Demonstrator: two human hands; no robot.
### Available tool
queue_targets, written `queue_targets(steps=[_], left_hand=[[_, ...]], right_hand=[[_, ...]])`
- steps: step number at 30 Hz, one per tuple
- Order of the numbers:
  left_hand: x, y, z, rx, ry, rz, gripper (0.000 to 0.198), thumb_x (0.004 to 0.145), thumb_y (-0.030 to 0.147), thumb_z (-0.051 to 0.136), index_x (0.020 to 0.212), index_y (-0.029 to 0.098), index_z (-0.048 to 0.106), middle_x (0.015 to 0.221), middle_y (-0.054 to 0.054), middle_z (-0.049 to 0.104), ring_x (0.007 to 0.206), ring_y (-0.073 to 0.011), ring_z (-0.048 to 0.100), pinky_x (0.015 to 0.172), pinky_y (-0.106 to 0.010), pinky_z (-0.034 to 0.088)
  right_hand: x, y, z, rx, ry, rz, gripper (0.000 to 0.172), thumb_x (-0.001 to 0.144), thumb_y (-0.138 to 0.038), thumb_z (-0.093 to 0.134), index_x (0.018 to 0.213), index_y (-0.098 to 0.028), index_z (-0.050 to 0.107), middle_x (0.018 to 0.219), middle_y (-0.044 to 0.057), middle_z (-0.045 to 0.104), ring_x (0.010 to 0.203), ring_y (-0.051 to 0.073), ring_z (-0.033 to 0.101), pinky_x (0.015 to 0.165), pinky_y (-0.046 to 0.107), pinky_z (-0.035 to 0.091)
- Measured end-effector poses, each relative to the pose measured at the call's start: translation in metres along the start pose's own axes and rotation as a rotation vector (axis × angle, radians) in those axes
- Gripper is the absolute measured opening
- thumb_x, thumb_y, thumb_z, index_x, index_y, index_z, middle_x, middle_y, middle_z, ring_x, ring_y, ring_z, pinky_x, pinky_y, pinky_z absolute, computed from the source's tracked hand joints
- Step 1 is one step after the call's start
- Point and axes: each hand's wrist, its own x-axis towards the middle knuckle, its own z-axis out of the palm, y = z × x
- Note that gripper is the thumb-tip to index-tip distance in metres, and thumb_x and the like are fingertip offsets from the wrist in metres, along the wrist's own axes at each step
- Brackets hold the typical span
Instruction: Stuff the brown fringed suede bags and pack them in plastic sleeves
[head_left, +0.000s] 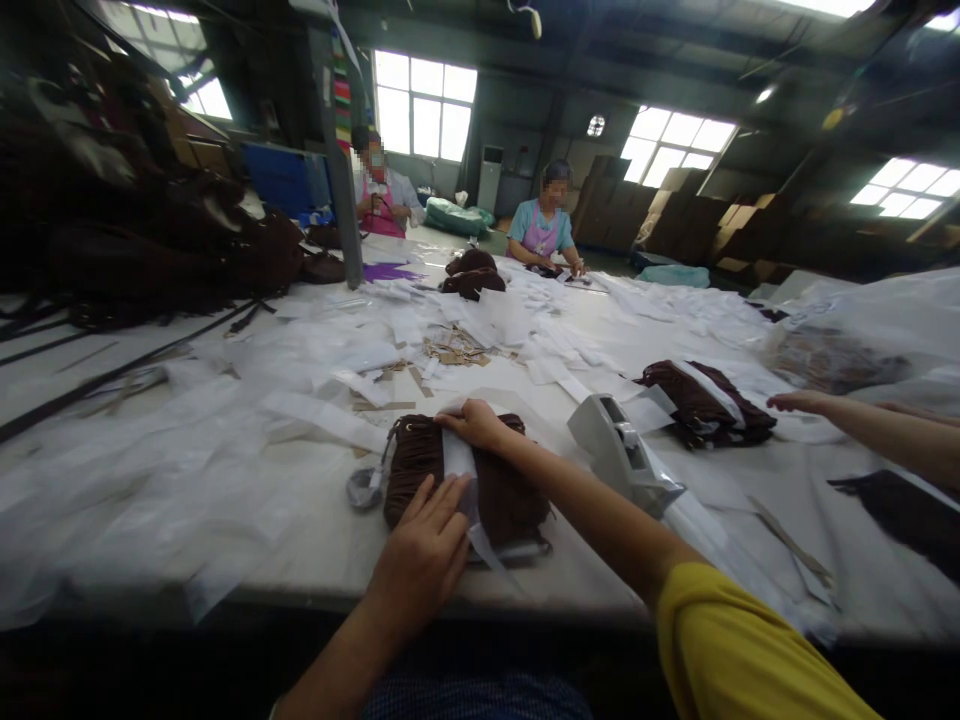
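Observation:
A dark brown bundle of gathered material (pixel 514 500) lies near the front edge of the white table, with a white strip (pixel 457 455) across its middle. My left hand (pixel 427 540) rests flat on the lower part of the strip, fingers stretched out. At the bundle's far edge, my right hand (pixel 476 422) has its fingers bent over the strip's upper end; the fingertips are too small to make out. A loose tail of the strip hangs toward the front. Right of the bundle stands a grey tape dispenser (pixel 619 450). A clear tape roll (pixel 364 487) lies to the left.
Another brown bundle (pixel 709 405) lies right of the dispenser, near another person's hand (pixel 799 401). White sheets (pixel 247 440) cover the table's left side. A metal post (pixel 343 190) rises behind them. Dark items are piled far left. Two people stand at the far side.

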Motion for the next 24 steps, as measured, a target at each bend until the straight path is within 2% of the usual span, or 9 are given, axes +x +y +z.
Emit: queue_targets(steps=[2,4,7,11,13,15,18,22,24], left_hand=[[0.003,-0.001,0.003,0.018,-0.086,-0.013,0.012,0.088,0.012,0.05,0.087,0.013,0.062,0.15,-0.022,0.044,0.141,-0.033,0.038,0.115,-0.052,0.037],[0.002,-0.002,0.007,0.022,-0.146,0.001,0.011,0.087,0.012,0.051,0.09,0.012,0.061,0.152,-0.023,0.039,0.145,-0.035,0.03,0.115,-0.053,0.035],[-0.001,-0.005,0.012,0.016,-0.224,0.026,0.013,0.087,0.01,0.049,0.093,0.012,0.061,0.153,-0.023,0.037,0.146,-0.0337,0.027,0.116,-0.051,0.033],[0.001,-0.005,0.009,-0.017,-0.315,0.018,0.019,0.085,0.008,0.047,0.097,0.012,0.062,0.153,-0.023,0.038,0.147,-0.0309,0.027,0.117,-0.05,0.031],[0.006,-0.003,0.005,-0.034,-0.349,-0.017,0.029,0.085,0.01,0.05,0.111,0.013,0.061,0.153,-0.022,0.038,0.146,-0.0302,0.029,0.117,-0.05,0.032],[0.009,-0.002,0.003,-0.035,-0.369,-0.032,0.05,0.084,0.018,0.056,0.134,0.014,0.051,0.154,-0.022,0.038,0.144,-0.031,0.033,0.114,-0.05,0.035],[0.005,-0.002,0.012,0.034,-0.342,-0.006,0.078,0.083,0.024,0.06,0.153,0.015,0.027,0.153,-0.021,0.039,0.141,-0.0327,0.038,0.111,-0.05,0.039],[-0.01,-0.007,0.034,0.202,-0.22,0.07,0.074,0.08,0.006,0.05,0.151,0.013,0.033,0.151,-0.018,0.043,0.141,-0.0316,0.039,0.111,-0.049,0.038],[-0.016,-0.009,0.041,0.239,-0.179,0.098,0.074,0.077,0.002,0.047,0.15,0.014,0.037,0.152,-0.017,0.043,0.142,-0.0324,0.037,0.11,-0.05,0.038]], right_hand=[[0.001,0.002,-0.001,-0.017,0.007,0.007,0.034,0.095,-0.046,0.056,0.102,-0.022,0.078,0.089,0.005,0.077,0.088,0.02,0.066,0.078,0.025,0.043],[0.003,0.007,-0.005,-0.034,0.01,0.018,0.035,0.094,-0.046,0.056,0.101,-0.02,0.078,0.087,0.007,0.076,0.086,0.02,0.065,0.078,0.026,0.042],[0.007,0.018,-0.015,-0.055,-0.008,0.042,0.039,0.096,-0.047,0.053,0.097,-0.017,0.078,0.083,0.007,0.074,0.081,0.018,0.062,0.075,0.026,0.04],[0.016,0.033,-0.026,-0.072,-0.108,0.07,0.045,0.096,-0.046,0.051,0.082,-0.013,0.077,0.069,0.004,0.069,0.067,0.014,0.055,0.066,0.024,0.037],[0.022,0.038,-0.028,-0.082,-0.161,0.082,0.044,0.094,-0.045,0.054,0.078,-0.012,0.077,0.065,0.002,0.067,0.064,0.013,0.052,0.063,0.023,0.035],[0.029,0.042,-0.027,-0.092,-0.198,0.1,0.037,0.09,-0.043,0.061,0.079,-0.012,0.077,0.066,0.002,0.068,0.065,0.013,0.053,0.062,0.022,0.035],[0.038,0.047,-0.026,-0.112,-0.228,0.148,0.03,0.083,-0.04,0.069,0.086,-0.012,0.078,0.07,0.003,0.07,0.068,0.014,0.056,0.062,0.022,0.037],[0.047,0.052,-0.028,-0.138,-0.277,0.203,0.032,0.08,-0.042,0.072,0.084,-0.011,0.077,0.076,0.007,0.073,0.073,0.017,0.061,0.066,0.023,0.041],[0.051,0.053,-0.029,-0.135,-0.315,0.21,0.029,0.079,-0.04,0.072,0.084,-0.012,0.077,0.081,0.008,0.074,0.078,0.019,0.064,0.072,0.025,0.044]])
